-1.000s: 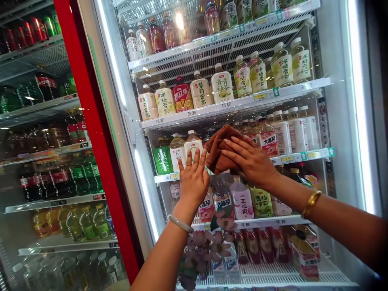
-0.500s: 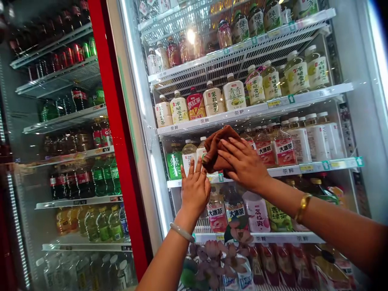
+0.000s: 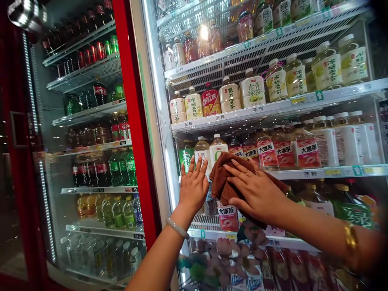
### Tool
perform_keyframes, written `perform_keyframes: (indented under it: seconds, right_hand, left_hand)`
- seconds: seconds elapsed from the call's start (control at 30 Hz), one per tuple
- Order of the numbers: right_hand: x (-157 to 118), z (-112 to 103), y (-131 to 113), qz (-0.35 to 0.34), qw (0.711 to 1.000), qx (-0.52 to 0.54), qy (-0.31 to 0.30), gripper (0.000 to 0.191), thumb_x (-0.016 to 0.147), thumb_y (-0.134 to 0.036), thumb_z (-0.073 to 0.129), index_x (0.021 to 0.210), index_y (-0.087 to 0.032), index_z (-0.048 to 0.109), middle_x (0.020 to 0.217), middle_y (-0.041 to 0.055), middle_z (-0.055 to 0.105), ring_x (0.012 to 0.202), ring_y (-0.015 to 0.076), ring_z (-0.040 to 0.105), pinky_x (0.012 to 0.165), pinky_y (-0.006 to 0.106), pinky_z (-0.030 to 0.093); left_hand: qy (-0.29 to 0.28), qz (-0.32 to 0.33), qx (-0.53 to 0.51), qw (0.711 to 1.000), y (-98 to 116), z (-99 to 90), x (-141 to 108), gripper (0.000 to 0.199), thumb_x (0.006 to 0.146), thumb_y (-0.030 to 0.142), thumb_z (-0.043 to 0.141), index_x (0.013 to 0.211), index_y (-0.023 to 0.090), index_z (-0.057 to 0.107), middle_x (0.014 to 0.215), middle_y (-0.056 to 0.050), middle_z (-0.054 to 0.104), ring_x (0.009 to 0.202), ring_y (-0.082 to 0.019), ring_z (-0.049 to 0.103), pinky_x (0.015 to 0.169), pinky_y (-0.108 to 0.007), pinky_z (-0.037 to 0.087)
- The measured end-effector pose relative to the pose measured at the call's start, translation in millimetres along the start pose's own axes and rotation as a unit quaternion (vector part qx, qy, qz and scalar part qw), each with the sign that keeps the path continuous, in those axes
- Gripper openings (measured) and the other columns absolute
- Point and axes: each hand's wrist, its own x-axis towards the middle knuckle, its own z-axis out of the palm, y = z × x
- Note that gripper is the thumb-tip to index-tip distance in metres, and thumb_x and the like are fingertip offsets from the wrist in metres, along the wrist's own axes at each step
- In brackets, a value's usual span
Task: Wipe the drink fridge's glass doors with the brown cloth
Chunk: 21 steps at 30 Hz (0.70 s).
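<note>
My right hand (image 3: pixel 257 190) presses a crumpled brown cloth (image 3: pixel 222 180) flat against the glass door of a lit drinks cooler, its fingers stretched over the cloth. To its left, my left hand (image 3: pixel 194 188) lies on the glass with its fingers spread and holds nothing. The two hands are apart, with the cloth's left edge close to my left fingers. Behind the glass stand bottles with red and white labels (image 3: pixel 307 151) and a green-labelled bottle (image 3: pixel 186 155). The palm side of both hands is hidden.
A red door frame (image 3: pixel 138 121) runs down between this cooler and a second one at the left, which holds cans and bottles on its shelves (image 3: pixel 100 190). Flower shapes (image 3: pixel 227 250) show low on the glass. A round metallic object (image 3: pixel 27 14) is at the top left.
The cloth and my right hand have moved lower on the glass, and more of the cloth is spread out under the hand. The view has shifted, showing more of the left cooler.
</note>
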Motion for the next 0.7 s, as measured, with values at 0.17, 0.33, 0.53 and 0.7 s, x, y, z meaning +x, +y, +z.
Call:
perform_keyframes:
  seconds: [0.17, 0.33, 0.53, 0.7]
  right_hand:
    - [6.4, 32.3, -10.6, 0.005, 0.998, -0.022, 0.054, 0.05, 0.107, -0.039, 0.044, 0.151, -0.018, 0.054, 0.162, 0.0061, 0.049, 0.152, 0.0297, 0.041, 0.13, 0.056, 0.013]
    - [47.7, 37.7, 4.2, 0.004, 0.994, -0.038, 0.098, 0.047, 0.108, -0.029, 0.041, 0.153, -0.021, 0.05, 0.162, 0.0021, 0.05, 0.15, 0.0225, 0.044, 0.122, 0.048, 0.025]
    - [48.9, 44.3, 0.1, -0.175, 0.982, -0.007, 0.062, 0.053, 0.106, -0.049, 0.044, 0.147, -0.018, 0.057, 0.158, 0.0053, 0.055, 0.147, 0.0247, 0.047, 0.121, 0.052, 0.026]
    - [57.1, 29.8, 31.1, -0.145, 0.986, -0.044, 0.066, 0.045, 0.109, -0.026, 0.036, 0.15, -0.023, 0.054, 0.158, 0.0001, 0.054, 0.145, 0.0193, 0.05, 0.117, 0.047, 0.03]
  left_hand:
    - [-0.018, 0.002, -0.002, 1.0, -0.7, -0.7, -0.6, 0.066, 0.102, 0.018, 0.043, 0.166, 0.027, 0.03, 0.173, -0.002, 0.026, 0.165, -0.027, 0.016, 0.136, -0.061, 0.008]
    - [0.011, -0.05, -0.011, 0.999, -16.3, 5.2, -2.8, 0.07, 0.104, 0.019, 0.04, 0.169, 0.03, 0.017, 0.176, -0.003, 0.017, 0.165, -0.027, 0.009, 0.134, -0.064, 0.012]
    - [0.028, -0.046, -0.009, 0.998, -30.1, 14.1, -18.2, 0.077, 0.106, 0.022, 0.041, 0.17, 0.03, 0.0, 0.177, -0.007, 0.012, 0.165, -0.027, 0.005, 0.134, -0.063, 0.018]
    - [0.022, -0.046, -0.015, 0.999, -32.8, 13.0, -22.6, 0.076, 0.105, 0.019, 0.04, 0.17, 0.032, 0.002, 0.176, -0.004, 0.018, 0.165, -0.025, 0.009, 0.134, -0.062, 0.018]
